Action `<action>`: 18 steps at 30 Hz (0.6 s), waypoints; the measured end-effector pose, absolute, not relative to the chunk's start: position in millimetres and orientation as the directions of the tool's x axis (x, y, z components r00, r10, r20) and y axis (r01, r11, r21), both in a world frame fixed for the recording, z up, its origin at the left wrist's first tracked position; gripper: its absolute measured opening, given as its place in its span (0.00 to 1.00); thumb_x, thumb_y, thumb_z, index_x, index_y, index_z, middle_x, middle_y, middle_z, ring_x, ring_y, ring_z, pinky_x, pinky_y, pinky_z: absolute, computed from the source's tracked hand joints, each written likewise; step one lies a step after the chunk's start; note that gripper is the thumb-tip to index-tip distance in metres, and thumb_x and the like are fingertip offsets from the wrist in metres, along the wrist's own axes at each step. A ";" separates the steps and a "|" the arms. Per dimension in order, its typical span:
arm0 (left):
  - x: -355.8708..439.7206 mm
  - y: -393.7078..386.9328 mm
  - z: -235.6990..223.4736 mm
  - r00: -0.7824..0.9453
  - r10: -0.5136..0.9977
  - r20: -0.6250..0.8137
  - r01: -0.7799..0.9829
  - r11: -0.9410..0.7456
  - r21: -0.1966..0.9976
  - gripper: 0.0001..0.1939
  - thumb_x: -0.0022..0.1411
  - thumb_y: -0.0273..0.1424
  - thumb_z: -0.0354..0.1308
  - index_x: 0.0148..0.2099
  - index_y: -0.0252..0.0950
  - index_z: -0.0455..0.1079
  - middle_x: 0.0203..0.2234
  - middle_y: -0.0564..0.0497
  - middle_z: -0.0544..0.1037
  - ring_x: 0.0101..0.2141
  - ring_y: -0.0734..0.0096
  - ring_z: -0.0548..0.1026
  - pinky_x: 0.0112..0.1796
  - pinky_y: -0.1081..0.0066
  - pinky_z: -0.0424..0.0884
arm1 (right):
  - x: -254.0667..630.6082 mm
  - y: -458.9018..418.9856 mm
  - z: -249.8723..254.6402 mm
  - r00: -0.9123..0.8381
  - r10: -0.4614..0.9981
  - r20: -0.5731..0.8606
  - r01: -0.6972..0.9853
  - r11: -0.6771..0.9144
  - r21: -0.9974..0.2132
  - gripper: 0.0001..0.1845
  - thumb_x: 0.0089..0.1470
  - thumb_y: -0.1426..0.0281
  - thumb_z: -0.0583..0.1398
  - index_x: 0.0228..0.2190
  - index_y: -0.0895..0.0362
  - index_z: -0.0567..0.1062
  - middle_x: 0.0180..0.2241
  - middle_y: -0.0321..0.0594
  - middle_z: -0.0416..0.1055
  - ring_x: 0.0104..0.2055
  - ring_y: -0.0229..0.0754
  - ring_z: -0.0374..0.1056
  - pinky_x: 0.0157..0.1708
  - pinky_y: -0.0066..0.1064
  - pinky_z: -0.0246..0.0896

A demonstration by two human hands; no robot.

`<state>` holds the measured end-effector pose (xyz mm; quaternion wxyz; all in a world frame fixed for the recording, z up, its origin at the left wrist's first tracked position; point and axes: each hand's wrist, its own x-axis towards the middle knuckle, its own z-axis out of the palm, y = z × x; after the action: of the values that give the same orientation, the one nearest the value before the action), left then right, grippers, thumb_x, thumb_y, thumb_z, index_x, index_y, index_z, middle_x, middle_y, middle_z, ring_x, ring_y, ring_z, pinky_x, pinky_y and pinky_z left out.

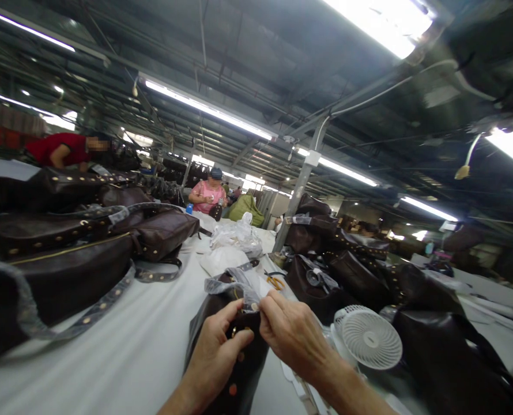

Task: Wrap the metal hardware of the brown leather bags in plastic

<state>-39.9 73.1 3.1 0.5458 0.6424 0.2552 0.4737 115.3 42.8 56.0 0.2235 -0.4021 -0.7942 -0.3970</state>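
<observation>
Seen from the person's own head, a left hand (213, 360) and a right hand (295, 337) rise from the bottom edge and meet at a dark brown leather bag with round brass studs (250, 360). The bag stands tilted on end in front of the person, over a long table covered in white sheeting (105, 351), though whether it touches the table cannot be told. The left fingers (239, 340) curl around the bag's upper part, holding it with the thumb on top. The right fingers (267, 302) close narrowly in a pinch on a strip of clear plastic film (233, 285) gathered at the bag's top. Just beyond the hands lies a pair of orange-handled snips (275, 281), and farther along the table sits a crumpled clear plastic bag (237, 236). A small round white desk fan (371, 337) stands just beside the right forearm. Heaps of similar studded brown leather bags rise on the left (57, 271) and the right (433, 357). Down the room, a co-worker in a pink shirt (207, 196) works at the table, and another in a red shirt (61, 148) leans at the far left. Long fluorescent tube lights (208, 109) cross the factory ceiling.
</observation>
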 end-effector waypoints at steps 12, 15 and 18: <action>-28.7 67.0 -8.8 0.294 0.885 0.361 -0.078 -0.354 0.932 0.21 0.55 0.31 0.55 0.52 0.36 0.73 0.40 0.46 0.79 0.34 0.62 0.76 0.31 0.71 0.72 | 115.9 26.3 34.1 -0.534 0.387 0.752 0.843 0.314 0.437 0.11 0.61 0.76 0.49 0.29 0.56 0.67 0.22 0.37 0.66 0.20 0.38 0.60 0.20 0.32 0.50; -30.1 69.8 -9.9 0.243 0.885 0.397 -0.083 -0.389 0.918 0.21 0.56 0.30 0.56 0.53 0.36 0.73 0.44 0.45 0.79 0.43 0.58 0.75 0.45 0.66 0.71 | 107.7 27.7 28.3 -0.471 0.372 0.800 0.874 0.315 0.369 0.11 0.61 0.77 0.49 0.30 0.56 0.68 0.22 0.37 0.66 0.20 0.38 0.60 0.20 0.31 0.51; -31.9 73.1 -9.2 0.251 0.887 0.388 -0.143 -0.363 0.921 0.23 0.55 0.30 0.58 0.54 0.37 0.72 0.48 0.47 0.78 0.48 0.57 0.74 0.52 0.65 0.66 | 98.7 29.3 21.2 -0.416 0.350 0.840 0.890 0.347 0.296 0.12 0.60 0.79 0.49 0.29 0.57 0.68 0.21 0.36 0.64 0.20 0.38 0.60 0.20 0.30 0.51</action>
<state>-31.9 73.1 -9.2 0.4805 0.6281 0.2961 0.5357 98.7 29.3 21.2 0.3450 -0.4161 -0.7447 -0.3915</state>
